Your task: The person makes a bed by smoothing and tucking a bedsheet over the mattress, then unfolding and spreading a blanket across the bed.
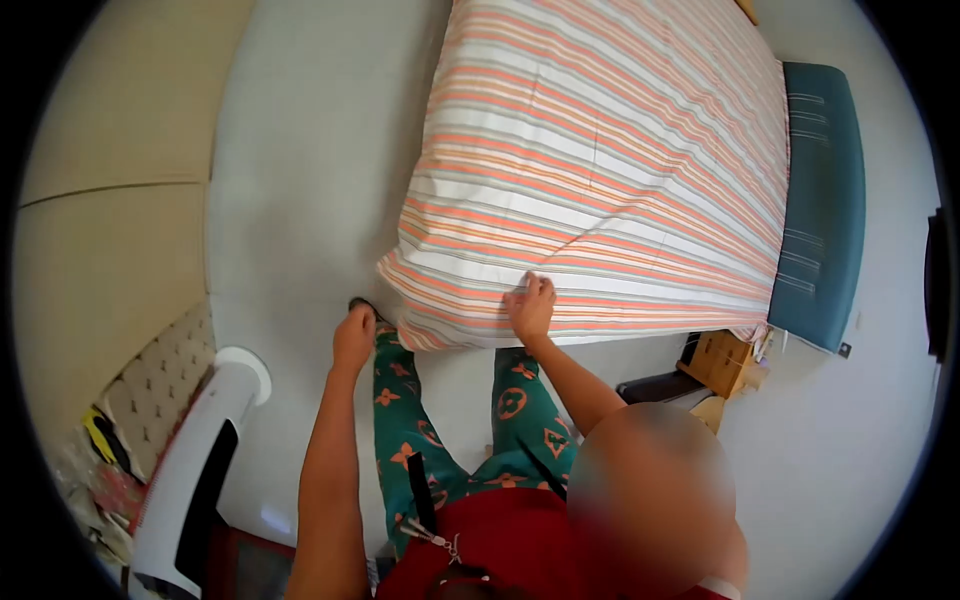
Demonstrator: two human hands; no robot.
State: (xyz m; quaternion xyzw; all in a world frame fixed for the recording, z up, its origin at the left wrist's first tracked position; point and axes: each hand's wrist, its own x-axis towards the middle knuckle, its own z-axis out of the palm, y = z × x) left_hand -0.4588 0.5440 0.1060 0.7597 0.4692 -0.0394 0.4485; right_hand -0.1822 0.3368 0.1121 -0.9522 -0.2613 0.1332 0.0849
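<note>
A striped sheet in orange, white and grey covers the bed, with a few creases across it. On the sheet near the bed's near edge rests my right hand, its fingers bent and apart, holding nothing that I can see. My left hand hangs beside the bed's near left corner, off the sheet, with its fingers curled inward. Whether anything is inside those fingers is hidden. The sheet's corner hangs loose just to the right of my left hand.
A teal headboard stands at the bed's right end. Beside it is a wooden drawer unit. A white and black appliance stands at the lower left, near plastic bags. Tan panels line the left side.
</note>
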